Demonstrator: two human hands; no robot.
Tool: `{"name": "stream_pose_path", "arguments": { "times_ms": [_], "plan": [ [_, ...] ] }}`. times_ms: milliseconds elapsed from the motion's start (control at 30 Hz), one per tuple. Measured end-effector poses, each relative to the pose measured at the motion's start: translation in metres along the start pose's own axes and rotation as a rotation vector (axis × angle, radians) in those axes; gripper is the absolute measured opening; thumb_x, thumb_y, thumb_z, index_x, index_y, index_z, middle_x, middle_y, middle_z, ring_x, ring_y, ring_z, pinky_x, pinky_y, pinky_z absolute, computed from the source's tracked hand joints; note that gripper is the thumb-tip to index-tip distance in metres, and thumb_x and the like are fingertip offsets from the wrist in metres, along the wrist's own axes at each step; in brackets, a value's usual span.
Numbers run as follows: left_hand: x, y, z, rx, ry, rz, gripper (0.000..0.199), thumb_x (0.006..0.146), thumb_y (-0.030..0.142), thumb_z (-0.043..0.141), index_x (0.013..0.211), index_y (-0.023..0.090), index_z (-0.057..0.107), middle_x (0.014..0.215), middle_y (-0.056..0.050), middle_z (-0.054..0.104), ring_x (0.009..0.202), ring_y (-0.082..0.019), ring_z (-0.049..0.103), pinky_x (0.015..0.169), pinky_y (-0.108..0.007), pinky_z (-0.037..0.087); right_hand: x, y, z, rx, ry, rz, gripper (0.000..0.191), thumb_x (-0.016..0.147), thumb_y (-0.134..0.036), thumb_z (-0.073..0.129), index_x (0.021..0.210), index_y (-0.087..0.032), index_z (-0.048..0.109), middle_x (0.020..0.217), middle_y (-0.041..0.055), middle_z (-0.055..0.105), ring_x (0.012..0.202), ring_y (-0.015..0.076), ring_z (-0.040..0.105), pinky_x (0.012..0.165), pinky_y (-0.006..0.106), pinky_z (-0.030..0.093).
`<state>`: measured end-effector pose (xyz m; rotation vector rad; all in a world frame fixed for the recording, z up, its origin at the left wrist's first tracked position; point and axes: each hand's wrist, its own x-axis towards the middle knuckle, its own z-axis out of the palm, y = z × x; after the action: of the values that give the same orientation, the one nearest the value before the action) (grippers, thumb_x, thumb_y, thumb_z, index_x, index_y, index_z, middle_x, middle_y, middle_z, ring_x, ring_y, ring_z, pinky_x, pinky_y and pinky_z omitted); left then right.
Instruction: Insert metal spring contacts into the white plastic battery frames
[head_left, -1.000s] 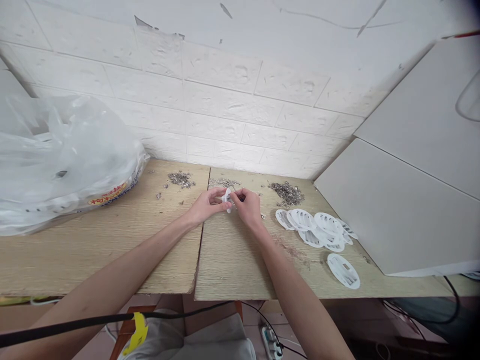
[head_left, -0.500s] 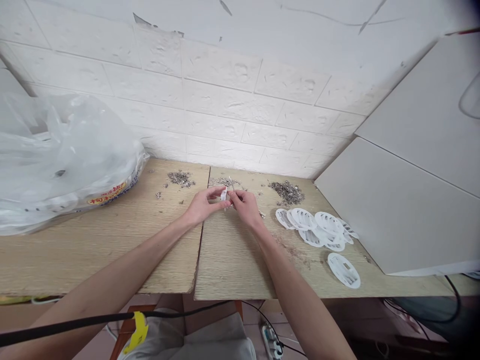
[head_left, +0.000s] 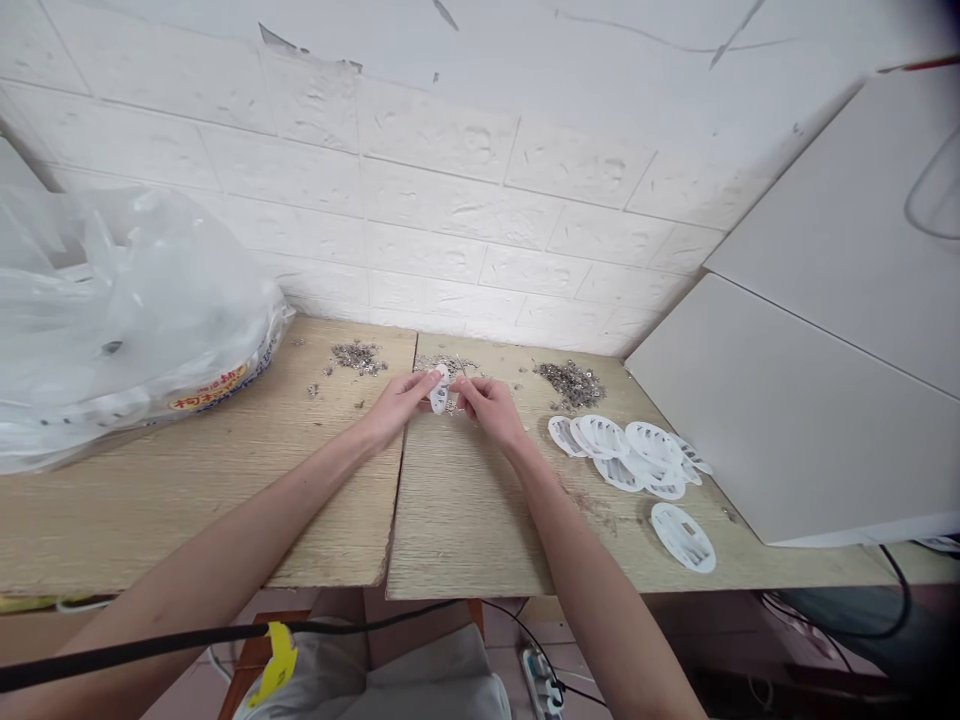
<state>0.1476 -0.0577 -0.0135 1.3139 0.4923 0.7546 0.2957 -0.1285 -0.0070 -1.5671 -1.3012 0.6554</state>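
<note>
My left hand (head_left: 403,400) pinches a white oval plastic plate (head_left: 439,390) near its edge, above the table seam. The plate is tilted upright, and slots show on its face. Close on its right, my right hand (head_left: 486,405) has its fingers closed around a thin metal tool (head_left: 461,366), whose slim tip points up and away. The rest of that tool is hidden in the hand. Small metal parts (head_left: 448,361) lie scattered just beyond both hands. To the right, a heap of similar white slotted plates (head_left: 621,472) overlaps, with a single plate (head_left: 683,538) lying nearer to me.
Piles of small metal parts lie at the back left (head_left: 358,357) and back right (head_left: 571,384). A large clear plastic bag (head_left: 150,300) fills the left side. White panels (head_left: 787,420) stand on the right. A black cable (head_left: 202,640) crosses below the table edge.
The plate in my left hand has turned from nearly edge-on to show its slotted face. My left hand has shifted slightly left, and the gap between my hands is wider.
</note>
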Motion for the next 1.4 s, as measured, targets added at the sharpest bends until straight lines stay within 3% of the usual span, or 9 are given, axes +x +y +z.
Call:
{"name": "stream_pose_path", "arguments": {
  "times_ms": [100, 300, 500, 1000, 1167, 1400],
  "plan": [
    [0.001, 0.004, 0.0, -0.127, 0.051, -0.073, 0.047, 0.079, 0.054, 0.06, 0.096, 0.011, 0.068, 0.097, -0.012, 0.068, 0.09, -0.021, 0.061, 0.08, -0.033, 0.05, 0.0, 0.0, -0.005, -0.059, 0.024, -0.039, 0.044, 0.089, -0.048, 0.039, 0.092, -0.015, 0.067, 0.061, -0.0005, 0.057, 0.049, 0.0099, 0.044, 0.052, 0.022, 0.036],
    [0.002, 0.009, -0.001, -0.226, 0.12, -0.115, 0.039, 0.087, 0.046, 0.053, 0.098, 0.011, 0.065, 0.1, -0.014, 0.068, 0.091, -0.021, 0.062, 0.078, -0.034, 0.052, -0.004, -0.002, -0.011, -0.468, 0.003, -0.184, 0.029, 0.09, -0.025, 0.043, 0.105, -0.02, 0.067, 0.062, -0.0003, 0.063, 0.06, 0.0136, 0.056, 0.065, 0.023, 0.039],
    [0.005, 0.005, -0.004, -0.229, 0.122, -0.108, 0.04, 0.086, 0.049, 0.053, 0.095, 0.012, 0.064, 0.1, -0.014, 0.067, 0.093, -0.022, 0.062, 0.078, -0.034, 0.052, -0.007, -0.006, -0.015, -0.612, 0.004, -0.166, 0.027, 0.089, -0.022, 0.047, 0.1, -0.022, 0.071, 0.08, 0.0036, 0.071, 0.071, 0.0165, 0.062, 0.069, 0.025, 0.041],
    [0.004, 0.005, -0.002, -0.217, 0.138, -0.105, 0.04, 0.081, 0.05, 0.059, 0.093, 0.012, 0.064, 0.095, -0.013, 0.067, 0.091, -0.022, 0.062, 0.073, -0.031, 0.051, -0.01, -0.013, -0.014, -0.696, -0.025, -0.154, 0.029, 0.089, -0.024, 0.045, 0.091, -0.023, 0.073, 0.077, 0.0033, 0.071, 0.07, 0.0168, 0.062, 0.063, 0.024, 0.037],
    [0.003, 0.007, -0.002, -0.197, 0.125, -0.111, 0.044, 0.079, 0.053, 0.06, 0.096, 0.012, 0.064, 0.096, -0.012, 0.067, 0.093, -0.022, 0.062, 0.078, -0.034, 0.05, -0.011, -0.015, -0.014, -0.699, -0.028, -0.143, 0.029, 0.089, -0.024, 0.045, 0.093, -0.024, 0.073, 0.077, 0.0034, 0.071, 0.07, 0.017, 0.061, 0.062, 0.024, 0.036],
    [0.004, 0.001, -0.003, -0.129, 0.108, -0.074, 0.047, 0.071, 0.057, 0.067, 0.085, 0.011, 0.067, 0.085, -0.01, 0.067, 0.081, -0.019, 0.061, 0.072, -0.029, 0.048, -0.012, -0.015, -0.014, -0.778, -0.022, -0.159, 0.03, 0.089, -0.023, 0.044, 0.091, -0.024, 0.073, 0.08, 0.0032, 0.071, 0.07, 0.0171, 0.06, 0.058, 0.024, 0.031]
  ]
}}
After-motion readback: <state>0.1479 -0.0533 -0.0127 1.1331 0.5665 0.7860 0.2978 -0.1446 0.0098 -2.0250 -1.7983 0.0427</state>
